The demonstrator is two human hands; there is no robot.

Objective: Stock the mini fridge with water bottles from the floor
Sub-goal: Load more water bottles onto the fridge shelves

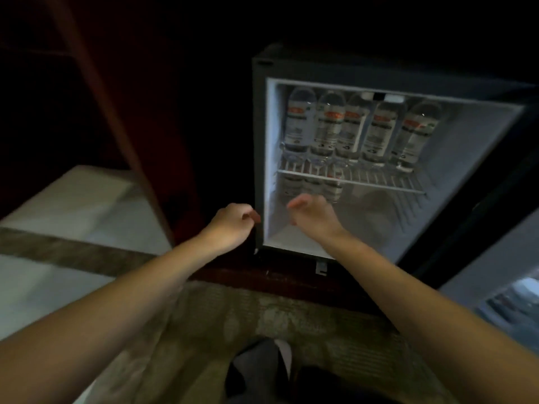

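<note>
Having both grips empty, your right hand [315, 214] loose-fingered, left hand [232, 224] curled on nothing, stand the next bottle beside the water bottles [334, 188] under the wire shelf [385, 183].

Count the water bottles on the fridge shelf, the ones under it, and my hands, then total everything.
Upper bottles, on the wire shelf: 5
Lower bottles, under it: 3 visible
Hands: 2, left hand and right hand
Total: 10
</note>
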